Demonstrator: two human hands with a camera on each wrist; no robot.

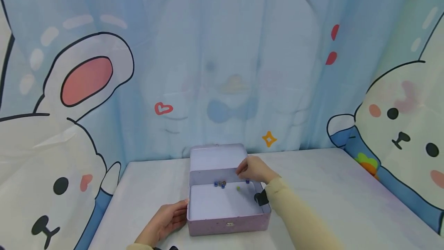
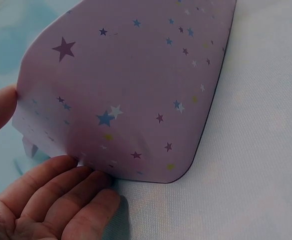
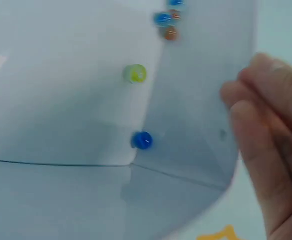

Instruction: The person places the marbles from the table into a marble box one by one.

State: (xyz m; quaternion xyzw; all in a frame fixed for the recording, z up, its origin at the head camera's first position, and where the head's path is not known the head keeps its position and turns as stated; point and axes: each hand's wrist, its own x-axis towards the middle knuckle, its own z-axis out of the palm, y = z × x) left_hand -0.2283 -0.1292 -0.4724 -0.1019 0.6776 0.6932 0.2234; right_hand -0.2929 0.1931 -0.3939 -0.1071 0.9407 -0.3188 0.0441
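A purple tin box (image 1: pixel 229 225) stands on the table with its hinged lid (image 1: pixel 219 157) raised at the back. Small stars cover its side (image 2: pixel 150 90). My left hand (image 1: pixel 168 219) touches the box's left side near the front corner, thumb by the rim and fingers (image 2: pixel 41 185) lower down. Over the back right of the box hovers my right hand (image 1: pixel 254 171), thumb and fingertips close together; whether anything small lies between them is hidden. Inside are small glassy bead-like pieces: a green one (image 3: pixel 136 73), a lone blue one (image 3: pixel 142 140), and a blue-and-brown cluster (image 3: pixel 169 20) along the back wall.
A white cloth (image 1: pixel 322 203) covers the table around the box. Behind it hangs a light blue curtain (image 1: pixel 222 49) with cartoon rabbits. The right forearm's cream sleeve (image 1: pixel 295 215) passes just right of the box, and a black wrist camera (image 1: pixel 262 198) sits over its right rim.
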